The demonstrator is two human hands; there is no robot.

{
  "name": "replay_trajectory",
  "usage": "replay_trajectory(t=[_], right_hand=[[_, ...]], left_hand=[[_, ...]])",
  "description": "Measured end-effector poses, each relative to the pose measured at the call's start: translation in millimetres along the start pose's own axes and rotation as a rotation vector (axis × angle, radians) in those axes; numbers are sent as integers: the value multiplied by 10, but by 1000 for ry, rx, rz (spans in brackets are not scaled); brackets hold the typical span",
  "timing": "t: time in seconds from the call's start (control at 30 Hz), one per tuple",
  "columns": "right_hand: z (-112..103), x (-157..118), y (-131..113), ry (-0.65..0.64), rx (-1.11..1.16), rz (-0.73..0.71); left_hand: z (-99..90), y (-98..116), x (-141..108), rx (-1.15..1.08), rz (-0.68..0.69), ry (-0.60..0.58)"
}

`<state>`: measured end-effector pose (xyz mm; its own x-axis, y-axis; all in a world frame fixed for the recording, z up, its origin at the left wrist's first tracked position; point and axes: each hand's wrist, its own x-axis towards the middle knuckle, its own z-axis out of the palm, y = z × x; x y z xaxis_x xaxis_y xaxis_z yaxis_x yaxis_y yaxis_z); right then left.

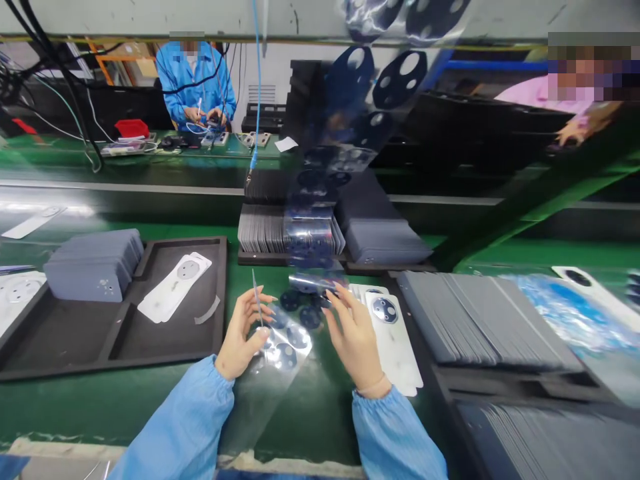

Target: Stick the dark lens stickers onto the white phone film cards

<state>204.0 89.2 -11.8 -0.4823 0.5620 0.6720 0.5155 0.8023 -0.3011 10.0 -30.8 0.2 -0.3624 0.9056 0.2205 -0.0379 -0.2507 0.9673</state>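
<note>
Your left hand [245, 333] is half curled, pinching a thin pointed tool [257, 300] that stands nearly upright. Your right hand [354, 337] is half open, fingertips at a curl in the clear film strip [310, 233]; I can't tell if they grip it. The strip hangs from above and runs down the middle of the green bench [325, 427] toward its near edge. It looks light, bendy and slippery, and may crease, so hold its clear side edges, off the dark round patches [310, 316]. Those look thin and smooth, with round holes. The white panels [397, 343] beside your right hand look flat and stiff.
</note>
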Motion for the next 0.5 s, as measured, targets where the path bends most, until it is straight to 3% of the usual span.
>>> replay_trajectory(t=[0.23, 0.5], right_hand=[[98, 98, 279, 50, -34, -3], [110, 75, 226, -58, -53, 62]], left_hand=[[39, -50, -27, -5, -75, -131], [82, -87, -31, -26, -139, -165]])
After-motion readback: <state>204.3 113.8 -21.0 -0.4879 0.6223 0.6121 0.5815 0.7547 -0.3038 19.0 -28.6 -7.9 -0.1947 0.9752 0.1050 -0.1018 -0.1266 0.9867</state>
